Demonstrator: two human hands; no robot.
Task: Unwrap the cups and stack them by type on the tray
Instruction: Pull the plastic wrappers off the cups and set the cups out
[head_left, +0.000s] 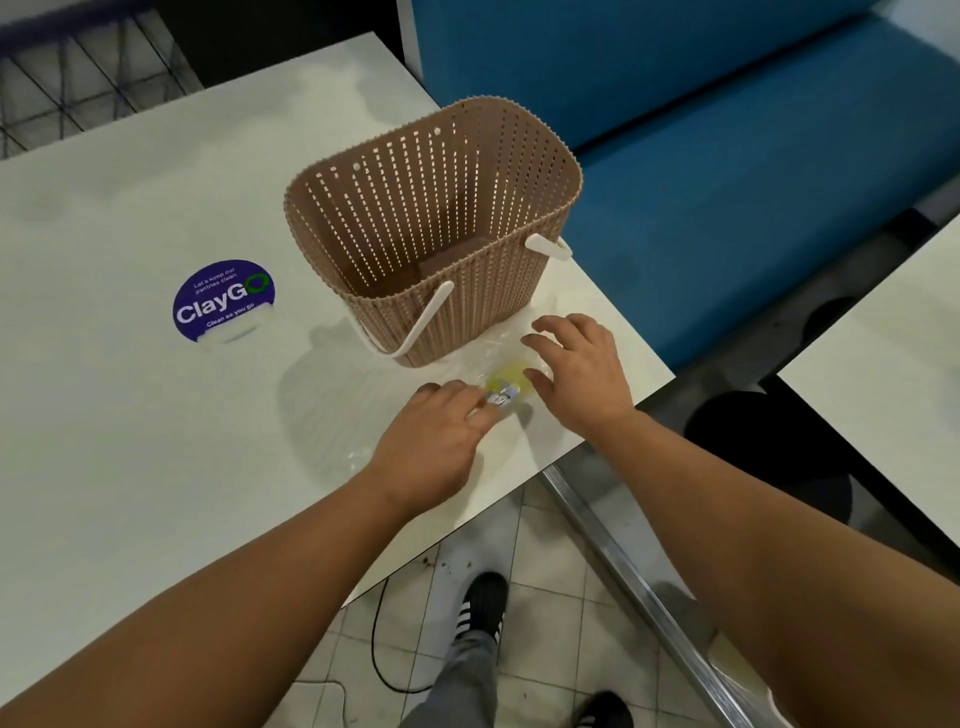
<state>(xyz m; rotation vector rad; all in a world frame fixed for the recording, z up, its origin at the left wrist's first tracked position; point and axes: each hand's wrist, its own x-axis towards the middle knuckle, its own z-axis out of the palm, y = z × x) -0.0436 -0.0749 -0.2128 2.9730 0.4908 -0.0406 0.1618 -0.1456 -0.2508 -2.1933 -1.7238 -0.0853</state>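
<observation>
Crinkly clear wrapper (498, 364) beside ribbed, perforated plastic basket (436, 228)

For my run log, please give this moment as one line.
left hand: pinches clear wrapper | right hand: open, over wrapper | basket: upright behind | cups, tray: not visible

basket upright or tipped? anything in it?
Upright: the brown basket stands on its base on the white table, open top up, white handles hanging down. No cups show inside; only its bare floor is visible.
</observation>
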